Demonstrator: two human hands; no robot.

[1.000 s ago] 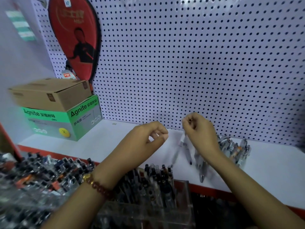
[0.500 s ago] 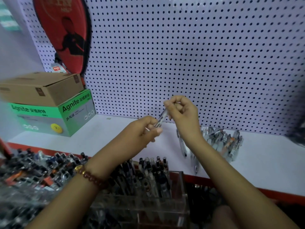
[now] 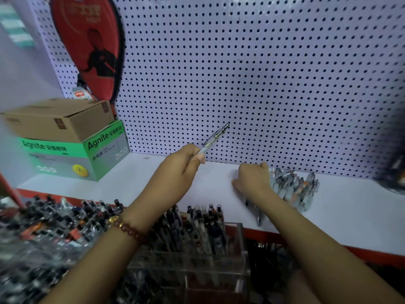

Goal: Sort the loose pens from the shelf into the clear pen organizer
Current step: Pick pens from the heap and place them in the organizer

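Observation:
My left hand (image 3: pixel 180 168) pinches a clear pen (image 3: pixel 215 136) that points up and right, held above the white shelf (image 3: pixel 131 183). Down on the shelf, my right hand (image 3: pixel 252 178) rests on the left edge of a pile of loose clear pens (image 3: pixel 293 190); its fingertips are hidden behind the back of the hand. One more pen (image 3: pixel 259 217) pokes out from under that wrist. The clear pen organizer (image 3: pixel 240 257) stands below the shelf's red front edge, with several pens upright in it.
A brown carton (image 3: pixel 59 121) sits on a green and grey box (image 3: pixel 72 159) at the shelf's left end. A red paddle case (image 3: pixel 92 44) hangs on the pegboard (image 3: pixel 263 73). Trays of packed pens (image 3: pixel 43 220) fill the lower left.
The pen passed from my right hand to my left hand, which now holds it alone. My right hand dropped to the pile of pens on the shelf.

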